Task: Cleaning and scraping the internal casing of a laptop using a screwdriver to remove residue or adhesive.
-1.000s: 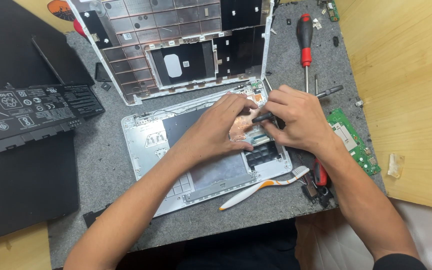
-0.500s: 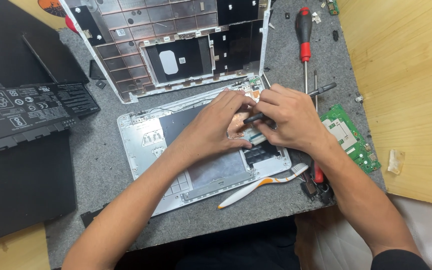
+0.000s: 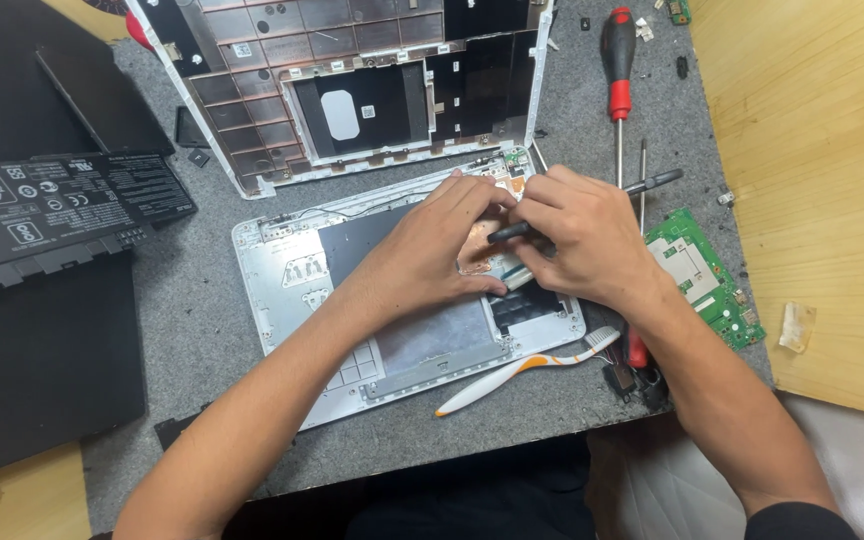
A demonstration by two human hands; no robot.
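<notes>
A white laptop base (image 3: pixel 292 270) lies opened on the grey mat, its inside facing up. My left hand (image 3: pixel 432 250) rests on it, fingers pressing a small copper-coloured part (image 3: pixel 480 255) near the upper right corner. My right hand (image 3: pixel 577 235) is closed around a thin dark tool (image 3: pixel 652 183), whose tip points left toward that part under my left fingers. Both hands touch each other over the base's right half. The tool's tip is hidden by my fingers.
The laptop's other shell (image 3: pixel 352 90) leans at the back. A black battery (image 3: pixel 62 205) lies left. A red-handled screwdriver (image 3: pixel 619 70), a green circuit board (image 3: pixel 707 275) and a white-orange toothbrush (image 3: pixel 522 370) lie right and front. A wooden surface (image 3: pixel 812 150) borders the mat's right edge.
The view has shifted slightly; my hands stay on the same spot of the laptop base, with the fingers adjusted a little around the copper-coloured part.
</notes>
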